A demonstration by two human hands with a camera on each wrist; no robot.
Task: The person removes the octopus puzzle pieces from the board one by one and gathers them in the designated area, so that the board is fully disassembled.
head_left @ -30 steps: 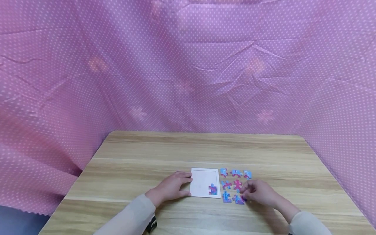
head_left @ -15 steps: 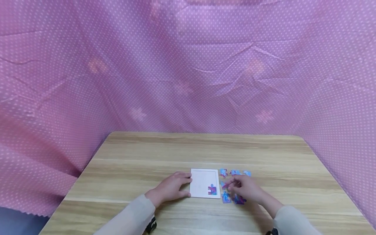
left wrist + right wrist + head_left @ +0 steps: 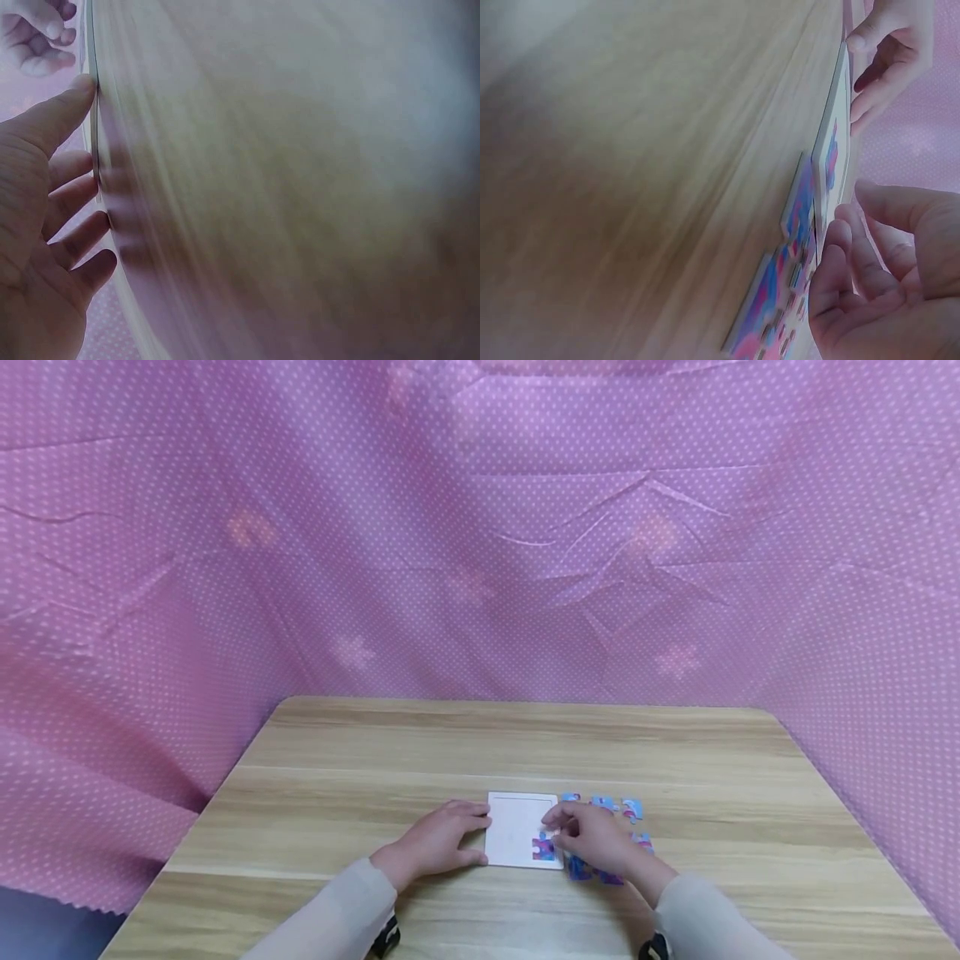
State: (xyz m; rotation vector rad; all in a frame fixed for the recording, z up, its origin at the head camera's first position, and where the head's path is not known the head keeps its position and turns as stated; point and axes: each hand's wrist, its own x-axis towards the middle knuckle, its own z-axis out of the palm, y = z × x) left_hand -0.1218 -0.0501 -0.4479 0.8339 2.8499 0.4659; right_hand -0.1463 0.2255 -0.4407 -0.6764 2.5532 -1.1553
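A white square puzzle tray (image 3: 513, 822) lies flat on the table, with one purple-and-pink jigsaw piece (image 3: 542, 850) at its near right corner. The thumb and fingertips of my left hand (image 3: 438, 839) touch the tray's left edge. Over the tray's right edge hovers my right hand (image 3: 597, 842), its fingertips close to that piece. In the right wrist view, the thumb and loosely bent fingers of the right hand (image 3: 900, 270) stand apart, with nothing visible between them. Several loose jigsaw pieces (image 3: 632, 810) lie right of the tray, partly hidden under this hand.
The wooden table (image 3: 360, 743) stretches out beyond and to both sides of the tray. A pink dotted cloth (image 3: 480, 568) hangs behind it and at its sides.
My right hand has moved left, from the loose pieces to the tray's right edge, uncovering a piece at the far right. The left hand has stayed at the tray.
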